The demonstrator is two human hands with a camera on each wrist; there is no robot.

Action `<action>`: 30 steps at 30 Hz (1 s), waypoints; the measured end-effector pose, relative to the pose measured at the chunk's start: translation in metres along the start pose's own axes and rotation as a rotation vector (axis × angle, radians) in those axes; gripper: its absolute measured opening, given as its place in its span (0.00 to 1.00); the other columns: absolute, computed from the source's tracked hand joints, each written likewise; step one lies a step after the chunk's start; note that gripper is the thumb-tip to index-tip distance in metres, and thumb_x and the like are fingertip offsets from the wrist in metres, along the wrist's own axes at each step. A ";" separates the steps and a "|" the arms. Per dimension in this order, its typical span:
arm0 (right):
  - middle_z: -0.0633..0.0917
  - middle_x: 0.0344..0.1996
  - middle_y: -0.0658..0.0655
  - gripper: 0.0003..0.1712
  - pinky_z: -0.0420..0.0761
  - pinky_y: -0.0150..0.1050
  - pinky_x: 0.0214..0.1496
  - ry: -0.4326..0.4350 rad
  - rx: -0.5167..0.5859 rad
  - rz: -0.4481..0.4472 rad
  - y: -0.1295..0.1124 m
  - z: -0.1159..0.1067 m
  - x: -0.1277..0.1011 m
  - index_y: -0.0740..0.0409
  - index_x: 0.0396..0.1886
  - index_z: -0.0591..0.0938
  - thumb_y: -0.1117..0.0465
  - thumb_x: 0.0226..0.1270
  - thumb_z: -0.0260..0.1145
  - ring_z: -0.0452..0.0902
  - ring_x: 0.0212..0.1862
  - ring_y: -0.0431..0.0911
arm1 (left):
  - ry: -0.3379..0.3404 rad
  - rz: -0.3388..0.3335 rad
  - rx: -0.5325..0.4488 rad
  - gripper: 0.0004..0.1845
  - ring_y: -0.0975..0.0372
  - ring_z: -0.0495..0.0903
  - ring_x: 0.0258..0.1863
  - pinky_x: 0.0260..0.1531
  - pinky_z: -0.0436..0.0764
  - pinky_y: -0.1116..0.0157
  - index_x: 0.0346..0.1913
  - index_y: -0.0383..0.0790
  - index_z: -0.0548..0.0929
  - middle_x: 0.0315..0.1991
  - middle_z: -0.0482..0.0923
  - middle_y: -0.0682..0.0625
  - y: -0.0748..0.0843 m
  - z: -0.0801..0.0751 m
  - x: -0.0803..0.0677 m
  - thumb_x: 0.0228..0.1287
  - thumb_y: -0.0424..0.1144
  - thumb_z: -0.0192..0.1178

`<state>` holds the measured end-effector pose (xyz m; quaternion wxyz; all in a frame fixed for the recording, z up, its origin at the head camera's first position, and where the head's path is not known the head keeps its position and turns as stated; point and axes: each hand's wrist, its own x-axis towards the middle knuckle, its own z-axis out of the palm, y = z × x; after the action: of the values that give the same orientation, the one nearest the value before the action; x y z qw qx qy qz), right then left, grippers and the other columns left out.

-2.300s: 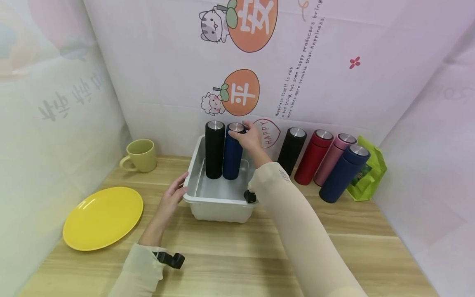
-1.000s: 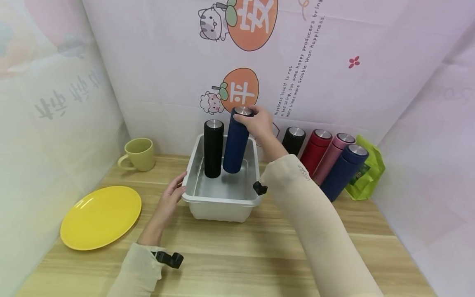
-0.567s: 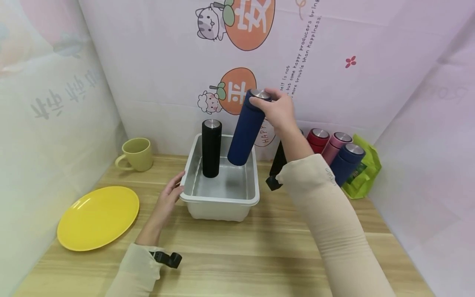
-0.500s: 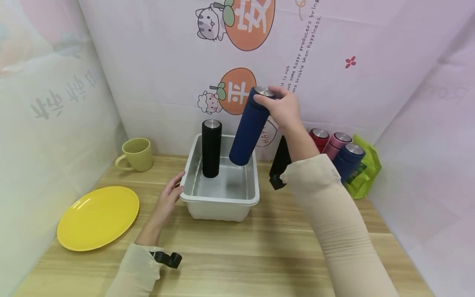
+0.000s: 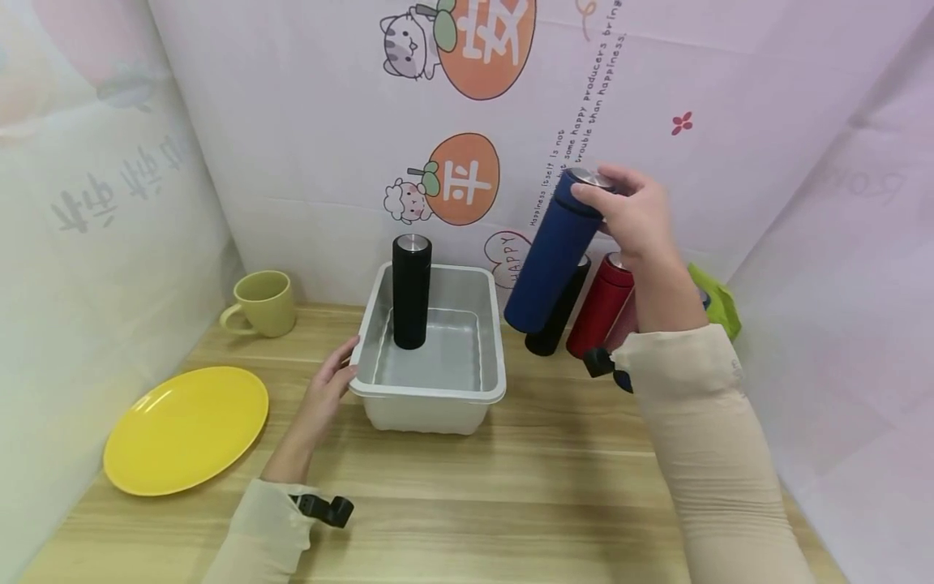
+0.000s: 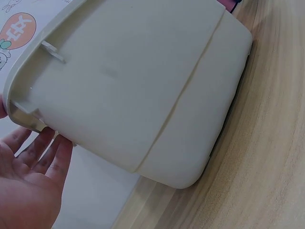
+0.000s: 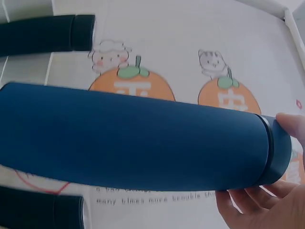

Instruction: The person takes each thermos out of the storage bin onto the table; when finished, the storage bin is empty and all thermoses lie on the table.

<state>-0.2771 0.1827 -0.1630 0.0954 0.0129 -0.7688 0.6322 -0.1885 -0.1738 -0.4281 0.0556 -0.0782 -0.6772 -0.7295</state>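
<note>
My right hand (image 5: 636,212) grips the lid end of a dark blue vacuum flask (image 5: 554,258), thumb on one side and fingers on the other. The flask is tilted in the air, right of the grey plastic bin (image 5: 429,395), its base low and to the left. My left hand (image 5: 324,395) holds the bin's left rim; in the left wrist view its fingers (image 6: 59,157) lie beneath the rim. Inside the bin a black flask (image 5: 412,296) stands upright. Another black flask (image 5: 546,341) and a red flask (image 5: 600,312) stand behind my right arm's side.
A pink flask (image 5: 624,324), mostly hidden by the right arm, stands beside the red one, with a green bag (image 5: 721,308) beyond. A yellow plate (image 5: 186,430) and an olive mug (image 5: 266,305) are on the left. Printed cloth walls enclose the wooden table (image 5: 452,503).
The right hand has lifted the blue flask out of the bin and carried it right, past the bin's right rim. The left hand has stayed at the bin's rim.
</note>
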 end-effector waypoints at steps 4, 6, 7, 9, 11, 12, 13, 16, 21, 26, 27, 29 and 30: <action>0.68 0.68 0.56 0.38 0.67 0.44 0.66 0.047 -0.047 0.015 0.009 -0.014 -0.001 0.49 0.71 0.70 0.52 0.61 0.72 0.67 0.62 0.50 | 0.000 0.005 0.001 0.27 0.48 0.57 0.69 0.67 0.60 0.53 0.74 0.31 0.56 0.73 0.53 0.35 0.000 0.000 -0.001 0.76 0.31 0.42; 0.67 0.69 0.56 0.39 0.68 0.43 0.66 0.066 -0.080 0.018 0.015 -0.021 -0.001 0.49 0.72 0.69 0.51 0.61 0.71 0.67 0.62 0.50 | -0.003 0.006 0.001 0.27 0.48 0.56 0.69 0.67 0.59 0.52 0.74 0.31 0.56 0.73 0.52 0.35 0.000 0.001 -0.001 0.76 0.31 0.42; 0.67 0.69 0.56 0.39 0.68 0.43 0.66 0.073 -0.095 0.019 0.018 -0.025 -0.002 0.49 0.72 0.69 0.51 0.62 0.71 0.67 0.62 0.51 | -0.004 0.006 0.000 0.27 0.48 0.56 0.69 0.67 0.58 0.51 0.74 0.31 0.56 0.73 0.52 0.35 -0.001 0.001 -0.001 0.76 0.31 0.42; 0.66 0.70 0.56 0.40 0.67 0.42 0.66 0.087 -0.141 0.027 0.025 -0.032 -0.003 0.49 0.73 0.67 0.50 0.62 0.70 0.66 0.64 0.51 | -0.007 0.005 -0.003 0.27 0.49 0.55 0.70 0.67 0.57 0.50 0.74 0.31 0.56 0.73 0.52 0.35 -0.001 0.001 -0.002 0.76 0.31 0.41; 0.65 0.71 0.56 0.41 0.67 0.43 0.66 0.097 -0.171 0.043 0.032 -0.039 -0.003 0.48 0.74 0.66 0.48 0.63 0.70 0.65 0.65 0.52 | -0.007 0.004 -0.008 0.26 0.49 0.55 0.70 0.67 0.57 0.50 0.74 0.31 0.56 0.73 0.51 0.35 -0.001 0.002 -0.002 0.76 0.31 0.41; 0.64 0.71 0.56 0.42 0.66 0.43 0.66 0.101 -0.192 0.051 0.036 -0.042 -0.004 0.48 0.74 0.65 0.47 0.63 0.69 0.65 0.66 0.53 | -0.005 0.004 -0.010 0.26 0.49 0.54 0.70 0.67 0.56 0.50 0.74 0.31 0.56 0.73 0.51 0.35 -0.001 0.002 -0.001 0.76 0.31 0.41; 0.64 0.72 0.56 0.43 0.66 0.44 0.66 0.107 -0.210 0.059 0.040 -0.045 -0.004 0.47 0.75 0.64 0.46 0.63 0.69 0.64 0.66 0.53 | -0.003 0.003 -0.011 0.26 0.49 0.54 0.70 0.68 0.56 0.50 0.74 0.31 0.56 0.73 0.52 0.36 -0.001 0.002 -0.001 0.76 0.30 0.41; 0.62 0.72 0.57 0.45 0.68 0.47 0.65 0.121 -0.243 0.089 0.052 -0.053 -0.004 0.46 0.76 0.63 0.43 0.62 0.69 0.64 0.67 0.54 | 0.001 0.002 -0.010 0.26 0.49 0.55 0.70 0.68 0.57 0.51 0.74 0.32 0.56 0.73 0.52 0.36 0.000 0.002 0.000 0.76 0.30 0.41; 0.62 0.73 0.57 0.47 0.67 0.48 0.66 0.164 -0.283 0.106 0.073 -0.060 -0.006 0.48 0.76 0.62 0.41 0.60 0.69 0.63 0.67 0.54 | 0.001 0.002 -0.006 0.26 0.49 0.56 0.69 0.67 0.57 0.51 0.74 0.31 0.56 0.73 0.52 0.36 0.001 0.001 0.000 0.76 0.30 0.41; 0.64 0.71 0.57 0.48 0.67 0.49 0.66 0.224 -0.351 0.103 0.098 -0.063 -0.007 0.49 0.75 0.63 0.40 0.59 0.69 0.64 0.66 0.54 | -0.004 0.000 -0.005 0.27 0.48 0.55 0.69 0.68 0.57 0.50 0.74 0.31 0.55 0.73 0.51 0.35 0.002 0.001 -0.001 0.76 0.30 0.41; 0.65 0.71 0.57 0.48 0.68 0.49 0.65 0.233 -0.360 0.106 0.103 -0.064 -0.006 0.49 0.75 0.63 0.39 0.58 0.69 0.64 0.66 0.54 | -0.004 -0.001 -0.003 0.27 0.47 0.55 0.69 0.68 0.57 0.50 0.74 0.31 0.55 0.73 0.51 0.35 0.002 0.001 -0.001 0.76 0.30 0.41; 0.65 0.70 0.57 0.48 0.69 0.50 0.64 0.252 -0.376 0.121 0.111 -0.065 -0.006 0.48 0.75 0.63 0.39 0.58 0.69 0.64 0.66 0.55 | -0.004 -0.004 -0.005 0.27 0.47 0.55 0.69 0.68 0.56 0.50 0.74 0.31 0.55 0.74 0.51 0.35 0.002 0.002 -0.002 0.76 0.30 0.41; 0.65 0.70 0.58 0.48 0.69 0.50 0.64 0.261 -0.381 0.127 0.115 -0.066 -0.006 0.48 0.75 0.63 0.39 0.58 0.69 0.64 0.66 0.55 | -0.004 -0.006 -0.004 0.27 0.47 0.55 0.70 0.68 0.56 0.50 0.74 0.31 0.55 0.74 0.51 0.35 0.003 0.002 -0.002 0.76 0.30 0.41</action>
<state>-0.2787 0.2695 -0.2635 0.1547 -0.1358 -0.8546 0.4768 -0.1859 -0.1723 -0.4257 0.0519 -0.0776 -0.6761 -0.7308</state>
